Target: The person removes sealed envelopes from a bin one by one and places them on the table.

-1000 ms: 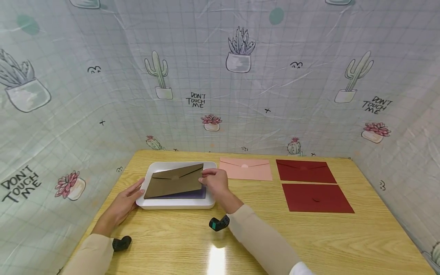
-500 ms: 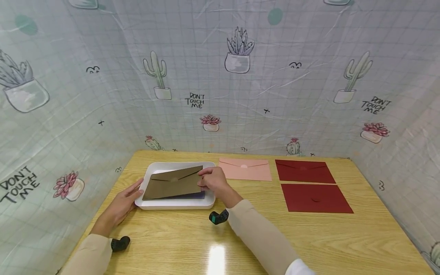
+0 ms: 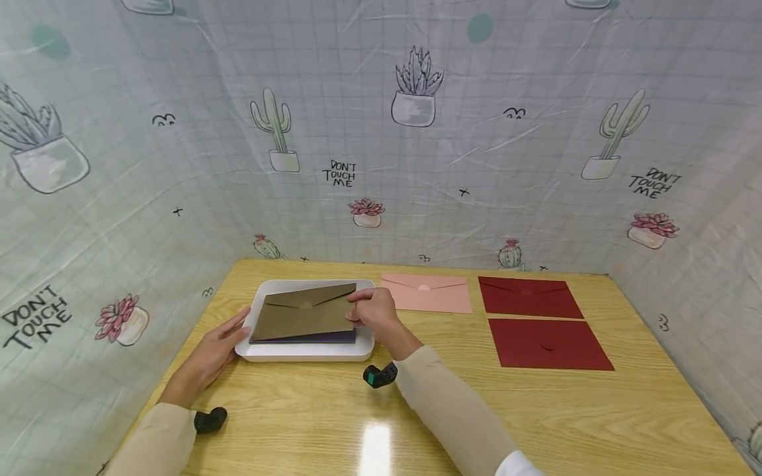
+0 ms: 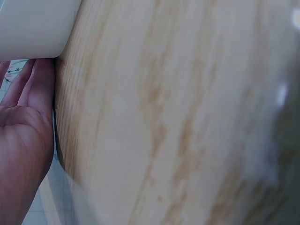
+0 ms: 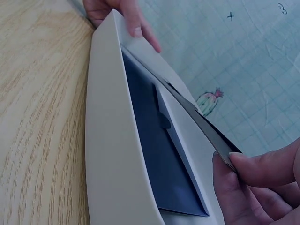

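My right hand [image 3: 376,313] pinches the right edge of a brown envelope [image 3: 306,316] between thumb and forefinger. That edge is raised while the left end stays low inside a white tray [image 3: 303,352]. Beneath it a dark blue envelope [image 5: 161,136] lies on the tray bottom, mostly covered in the head view. At the tray's left end my left hand [image 3: 213,350] holds the wall, its thumb over the rim and its fingers along the outside. In the left wrist view, part of the left palm [image 4: 23,136] shows beside the tray corner [image 4: 35,28].
A pink envelope [image 3: 425,294] lies right of the tray. Two dark red envelopes, a back one [image 3: 526,301] and a front one [image 3: 550,340], lie farther right on the wooden table [image 3: 452,403]. A patterned curtain [image 3: 381,132] stands behind and at both sides.
The brown envelope's raised right edge dipped slightly, then rose again in my right hand. My left hand has stayed at the tray's left end.
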`<action>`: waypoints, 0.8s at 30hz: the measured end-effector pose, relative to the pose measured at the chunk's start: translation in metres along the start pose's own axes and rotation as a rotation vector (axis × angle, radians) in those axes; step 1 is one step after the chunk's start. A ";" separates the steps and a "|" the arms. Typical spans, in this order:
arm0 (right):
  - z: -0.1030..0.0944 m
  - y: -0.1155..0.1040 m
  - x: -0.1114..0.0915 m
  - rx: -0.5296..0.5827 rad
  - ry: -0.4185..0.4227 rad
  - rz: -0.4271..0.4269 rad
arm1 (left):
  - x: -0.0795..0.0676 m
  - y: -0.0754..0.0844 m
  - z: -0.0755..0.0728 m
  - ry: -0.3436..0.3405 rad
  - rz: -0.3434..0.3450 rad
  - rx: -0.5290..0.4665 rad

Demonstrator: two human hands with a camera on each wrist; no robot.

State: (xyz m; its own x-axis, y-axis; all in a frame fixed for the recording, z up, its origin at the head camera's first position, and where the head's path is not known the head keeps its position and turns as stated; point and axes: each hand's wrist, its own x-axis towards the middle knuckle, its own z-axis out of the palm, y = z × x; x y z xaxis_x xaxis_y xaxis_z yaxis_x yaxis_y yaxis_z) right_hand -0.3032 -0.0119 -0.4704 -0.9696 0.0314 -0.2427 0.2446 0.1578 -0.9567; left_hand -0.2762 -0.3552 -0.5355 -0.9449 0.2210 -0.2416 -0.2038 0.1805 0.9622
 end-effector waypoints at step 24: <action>-0.035 -0.015 -0.009 0.072 -0.035 -0.046 | -0.002 0.004 0.000 -0.019 -0.016 -0.004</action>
State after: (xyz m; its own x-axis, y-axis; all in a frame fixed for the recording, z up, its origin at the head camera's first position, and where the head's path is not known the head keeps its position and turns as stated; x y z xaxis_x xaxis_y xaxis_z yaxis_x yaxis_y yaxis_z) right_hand -0.2985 0.0200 -0.4484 -0.9792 -0.0089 -0.2025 0.2010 0.0868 -0.9757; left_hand -0.2747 -0.3546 -0.5308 -0.9364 0.2365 -0.2592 -0.2198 0.1806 0.9587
